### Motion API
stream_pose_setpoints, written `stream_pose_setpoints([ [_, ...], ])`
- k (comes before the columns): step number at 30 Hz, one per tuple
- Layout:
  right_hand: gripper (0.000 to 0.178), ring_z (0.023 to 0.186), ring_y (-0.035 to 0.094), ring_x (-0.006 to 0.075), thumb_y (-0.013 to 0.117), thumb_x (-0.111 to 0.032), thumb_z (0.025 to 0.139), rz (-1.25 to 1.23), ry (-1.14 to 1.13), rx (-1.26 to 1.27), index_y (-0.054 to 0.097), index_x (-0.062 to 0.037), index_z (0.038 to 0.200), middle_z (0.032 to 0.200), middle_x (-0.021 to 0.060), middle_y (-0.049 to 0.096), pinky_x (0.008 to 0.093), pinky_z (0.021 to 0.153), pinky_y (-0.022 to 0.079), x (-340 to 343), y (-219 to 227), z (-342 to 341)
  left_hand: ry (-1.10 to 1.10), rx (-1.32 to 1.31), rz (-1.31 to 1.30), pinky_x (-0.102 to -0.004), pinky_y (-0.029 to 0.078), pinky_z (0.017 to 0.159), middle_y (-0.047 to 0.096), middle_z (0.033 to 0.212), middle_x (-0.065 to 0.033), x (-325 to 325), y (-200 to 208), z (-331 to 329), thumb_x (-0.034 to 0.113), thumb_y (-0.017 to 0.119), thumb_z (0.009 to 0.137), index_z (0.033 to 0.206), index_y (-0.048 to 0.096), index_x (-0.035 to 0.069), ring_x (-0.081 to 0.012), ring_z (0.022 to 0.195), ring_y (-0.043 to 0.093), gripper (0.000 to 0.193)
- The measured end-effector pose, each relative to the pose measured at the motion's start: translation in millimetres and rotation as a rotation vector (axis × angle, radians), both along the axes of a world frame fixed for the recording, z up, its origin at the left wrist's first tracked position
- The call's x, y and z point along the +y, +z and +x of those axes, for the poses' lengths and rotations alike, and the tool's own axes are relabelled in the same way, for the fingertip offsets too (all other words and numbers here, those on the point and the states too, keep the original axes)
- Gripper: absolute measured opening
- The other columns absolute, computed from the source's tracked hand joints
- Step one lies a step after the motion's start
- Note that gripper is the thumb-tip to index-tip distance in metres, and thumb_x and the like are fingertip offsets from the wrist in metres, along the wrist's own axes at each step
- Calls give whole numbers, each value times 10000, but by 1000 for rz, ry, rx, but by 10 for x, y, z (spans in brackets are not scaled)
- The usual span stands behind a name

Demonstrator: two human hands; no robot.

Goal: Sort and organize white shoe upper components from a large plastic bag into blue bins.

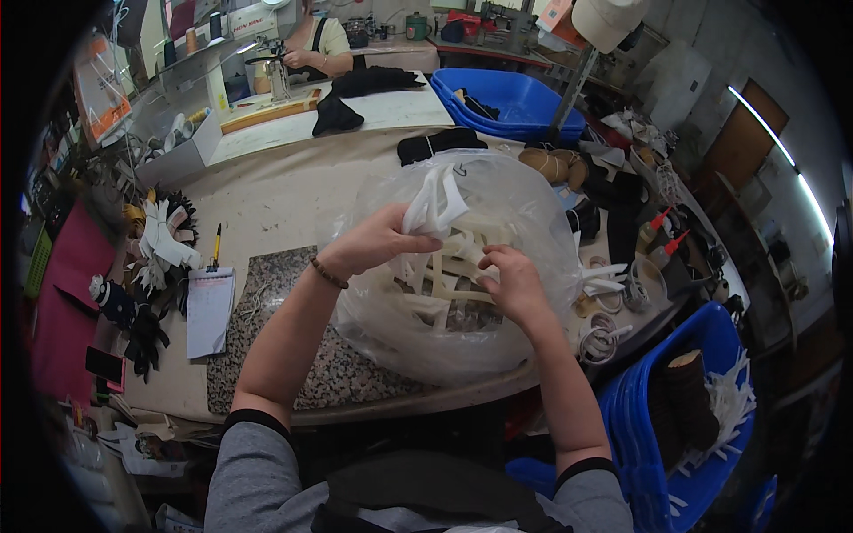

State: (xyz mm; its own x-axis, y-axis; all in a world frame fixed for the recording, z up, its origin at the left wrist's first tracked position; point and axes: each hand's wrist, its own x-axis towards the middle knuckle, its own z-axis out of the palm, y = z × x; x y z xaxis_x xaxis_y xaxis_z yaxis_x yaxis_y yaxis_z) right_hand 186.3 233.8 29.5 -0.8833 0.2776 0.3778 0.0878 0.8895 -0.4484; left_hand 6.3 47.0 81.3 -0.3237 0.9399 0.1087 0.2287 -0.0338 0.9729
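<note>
My left hand is closed around several flat white pieces with cut-out openings, thumb pressed on their lower end. They are held above a large clear plastic bag, whose mouth is spread wide on the table. Loose cream-white strips and frame-like pieces lie inside the bag. My right hand hovers over the bag's right part, fingers bent, with a gap between thumb and forefinger. Nothing shows in it. Whether its fingertips touch a piece below, I cannot tell.
Under the bag lies a speckled stone slab, with a notepad and yellow pen to its left. Blue tubs stand at the back and stacked blue bins at lower right. A person sits across the table.
</note>
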Motion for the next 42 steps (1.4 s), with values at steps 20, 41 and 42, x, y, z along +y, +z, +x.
stream_pose_setpoints([
  [20,172,824,617,77,704,-109,885,-1246,282,537,637,-26,1020,918,21,667,235,779,502,-254,828,366,-66,-482,230,-232,506,727,663,982,-7,340,285,764,237,585,975,1170,620,37,-61,845,615,282],
  [41,303,804,661,147,761,-2,791,-1275,222,684,543,-36,998,933,95,668,273,707,552,-48,1082,648,-245,-68,-40,-227,453,816,631,1002,25,781,489,1004,210,603,966,1116,638,8,-49,902,553,254],
  [42,293,811,668,156,752,7,795,-1278,191,698,548,-39,1001,936,98,670,283,719,559,2,1075,668,-342,-159,93,-230,463,835,634,1048,20,771,472,965,201,599,967,1168,623,8,-46,926,555,279],
])
